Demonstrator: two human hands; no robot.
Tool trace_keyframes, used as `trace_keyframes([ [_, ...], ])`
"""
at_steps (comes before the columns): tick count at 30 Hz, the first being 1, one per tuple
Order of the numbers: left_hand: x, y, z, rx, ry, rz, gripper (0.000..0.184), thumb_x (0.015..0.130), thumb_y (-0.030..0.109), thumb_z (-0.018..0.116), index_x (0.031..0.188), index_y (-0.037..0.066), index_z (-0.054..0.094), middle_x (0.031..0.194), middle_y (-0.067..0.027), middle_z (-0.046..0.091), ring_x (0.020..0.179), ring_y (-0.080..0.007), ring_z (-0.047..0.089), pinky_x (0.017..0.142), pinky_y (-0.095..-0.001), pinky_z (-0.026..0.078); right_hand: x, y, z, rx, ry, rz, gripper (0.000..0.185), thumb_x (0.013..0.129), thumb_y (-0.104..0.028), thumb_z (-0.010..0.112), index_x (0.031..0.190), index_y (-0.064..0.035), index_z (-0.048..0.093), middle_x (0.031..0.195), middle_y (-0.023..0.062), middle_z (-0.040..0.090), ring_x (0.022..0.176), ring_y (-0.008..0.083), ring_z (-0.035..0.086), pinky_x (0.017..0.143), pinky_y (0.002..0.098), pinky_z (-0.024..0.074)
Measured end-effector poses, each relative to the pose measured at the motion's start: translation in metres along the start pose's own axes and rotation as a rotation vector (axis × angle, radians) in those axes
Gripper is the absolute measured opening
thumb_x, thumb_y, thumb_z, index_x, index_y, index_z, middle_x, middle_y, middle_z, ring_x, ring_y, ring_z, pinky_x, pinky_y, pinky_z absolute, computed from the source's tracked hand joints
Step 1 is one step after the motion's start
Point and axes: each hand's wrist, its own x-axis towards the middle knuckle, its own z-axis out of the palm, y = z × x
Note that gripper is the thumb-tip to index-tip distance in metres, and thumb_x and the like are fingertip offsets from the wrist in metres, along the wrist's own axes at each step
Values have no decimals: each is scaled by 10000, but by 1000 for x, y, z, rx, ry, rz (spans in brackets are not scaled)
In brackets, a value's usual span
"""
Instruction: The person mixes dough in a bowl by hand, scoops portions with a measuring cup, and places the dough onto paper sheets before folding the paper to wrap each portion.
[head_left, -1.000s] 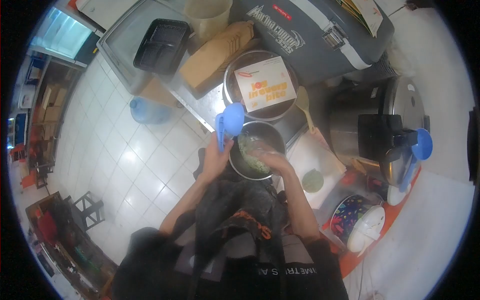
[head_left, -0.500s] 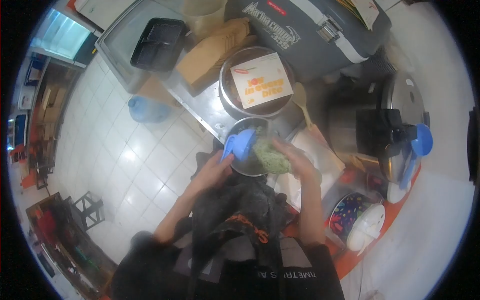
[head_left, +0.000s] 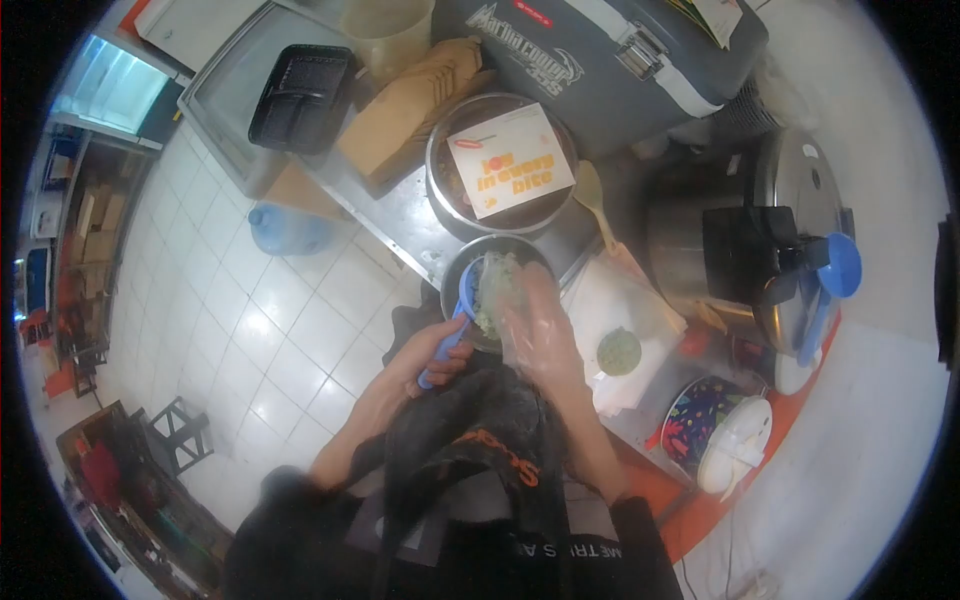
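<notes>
My left hand (head_left: 440,355) grips the handle of a blue scoop (head_left: 467,292), holding it tilted over a metal bowl (head_left: 452,268). Inside the bowl, against the scoop, is a pale green crumbly mixture (head_left: 492,290). My right hand (head_left: 543,335) wears a clear plastic glove; its fingers are curled against the green mixture, and the fingertips are blurred. Beside the right forearm, a flat round green patty (head_left: 619,352) lies on white paper (head_left: 595,295).
Beyond the bowl stands a round metal pot (head_left: 434,185) topped by a printed card (head_left: 512,160), with a wooden spoon (head_left: 592,195) alongside. Brown cardboard boxes (head_left: 385,130), a black tray (head_left: 300,95) and a grey cooler (head_left: 610,90) lie behind. A large pressure cooker (head_left: 690,235) stands at right.
A round green patty now lies on the white paper. My right hand has moved left, over the bowl, and the scoop has turned more upright in my left hand.
</notes>
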Motion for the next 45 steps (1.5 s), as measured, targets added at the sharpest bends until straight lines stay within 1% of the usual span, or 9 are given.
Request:
trace_keyframes([
  [10,8,-1,1,-44,-3,-26,325,1078,439,507,994,125,518,699,46,471,416,-3,328,301,-173,225,-12,43,37,-172,-65,-289,594,904,-18,664,1472,-32,492,1465,230,525,1319,409,538,1088,470,464],
  [16,3,-5,14,110,235,32,320,1075,415,510,1087,97,552,711,38,469,463,-47,361,348,-214,268,-5,65,-8,575,-372,13,427,923,-143,695,1319,-3,614,1337,213,635,1212,314,623,1052,417,460],
  [21,22,-21,-6,749,481,602,362,1069,413,540,1217,83,557,689,56,446,461,-65,359,387,-246,279,12,38,-50,120,-207,380,380,1003,-229,674,1330,-37,640,1357,179,636,1238,319,611,1066,396,462],
  [26,1,-4,6,451,345,324,345,1064,435,550,1243,140,541,678,70,413,467,-47,356,391,-224,258,5,27,-27,426,-16,278,405,971,-137,702,1356,-33,630,1273,190,680,1170,306,648,1024,367,475],
  [30,-10,6,22,432,253,193,330,1065,489,529,1067,160,530,705,64,411,474,-34,347,383,-207,250,20,20,8,298,25,180,342,971,-153,667,1269,14,651,1241,234,671,1148,371,643,1034,407,465],
  [37,-5,7,12,272,231,150,318,1052,476,558,1160,178,537,684,64,428,450,-34,337,376,-214,234,-13,34,50,-158,-85,-300,389,997,-88,543,1375,0,564,1404,266,578,1258,443,576,1054,450,465],
  [39,-3,7,4,264,218,180,333,1051,483,556,1173,174,539,682,57,432,446,-38,337,368,-215,235,-7,36,39,100,-376,-74,426,1008,-79,530,1425,5,534,1440,268,554,1303,423,557,1083,428,451],
  [43,-22,15,24,237,254,198,344,1071,493,510,1179,167,529,658,69,403,414,-30,312,345,-195,222,3,36,-13,254,-324,89,457,1032,-249,556,1425,-14,559,1451,245,554,1338,400,538,1074,442,463],
  [45,-24,19,28,269,253,279,352,1075,494,499,1201,167,527,657,66,408,407,-25,309,340,-196,219,13,35,-26,350,-197,448,496,1048,-364,551,1384,-1,590,1437,249,565,1323,412,546,1067,439,454],
])
